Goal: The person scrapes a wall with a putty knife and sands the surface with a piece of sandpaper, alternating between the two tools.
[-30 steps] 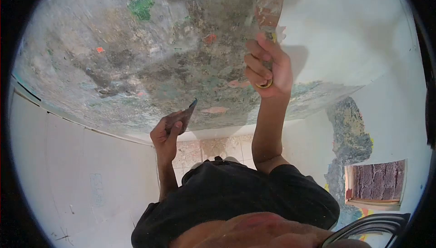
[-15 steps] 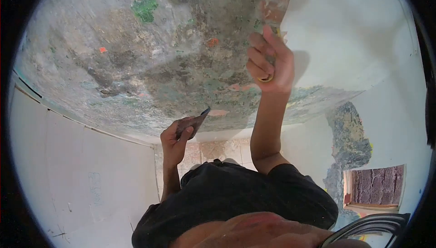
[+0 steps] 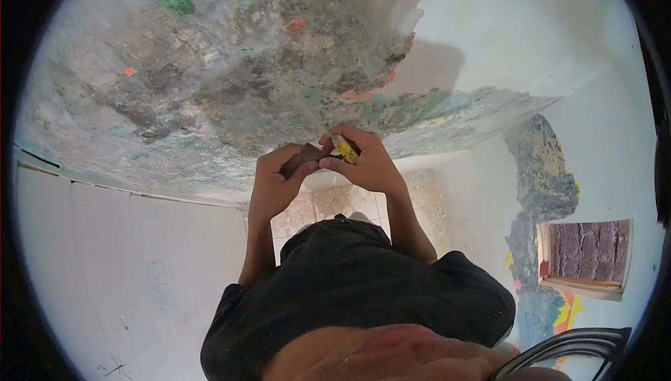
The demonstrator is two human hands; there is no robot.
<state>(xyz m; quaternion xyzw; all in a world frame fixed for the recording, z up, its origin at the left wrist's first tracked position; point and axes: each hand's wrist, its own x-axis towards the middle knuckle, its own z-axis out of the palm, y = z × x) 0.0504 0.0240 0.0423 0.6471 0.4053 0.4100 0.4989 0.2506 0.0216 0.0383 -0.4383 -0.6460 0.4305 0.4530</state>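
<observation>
the scraper [image 3: 345, 149], with yellow on its handle, was in front of the person's body, near the foot of the wall as the view showed it; its blade was too blurred to make out. the right hand [image 3: 368, 160] was grasping it, fingers curled around the handle. just beside it, the left hand [image 3: 275, 173] was gripping a dark plate [image 3: 300, 160] between thumb and fingers. the two hands were close together, perhaps touching. the step in hand seemed to be bringing scraper and plate together, and the next move called for a steady plate and firm grip. beyond them rose the wall [image 3: 231, 91], rough grey to the left and smooth white to the upper right. below were a black shirt [image 3: 377, 280] and floor tiles [image 3: 335, 203]; far right, a small window [image 3: 587, 259].
</observation>
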